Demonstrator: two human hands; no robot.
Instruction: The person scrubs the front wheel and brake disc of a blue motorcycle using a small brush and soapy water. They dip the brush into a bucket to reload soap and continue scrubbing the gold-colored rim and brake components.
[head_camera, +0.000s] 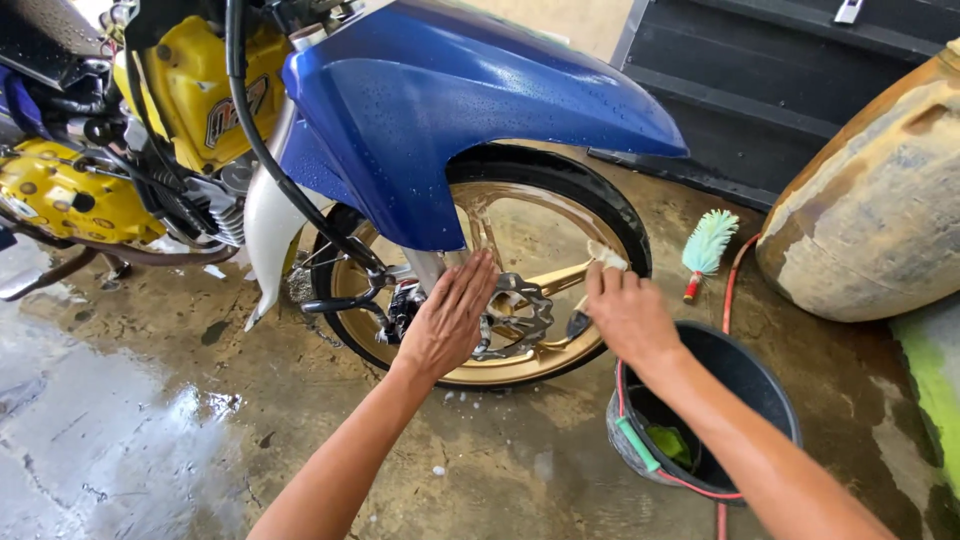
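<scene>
Nearest, a black bucket stands on the wet concrete floor beside the wheel. The left hand lies flat and open-fingered against the gold front wheel by its brake disc. The right hand pinches a small pale sponge against the wheel's rim under the blue mudguard; soft and probably slippery when wet, it is best gripped across its middle.

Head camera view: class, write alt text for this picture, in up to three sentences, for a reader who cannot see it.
Two bare hands work on a motorbike's gold front wheel: the left hand lies flat by the brake disc, and the right hand presses a pale sponge to a spoke. A wet blue mudguard arches above; a black bucket and brush sit nearby on wet concrete.
</scene>
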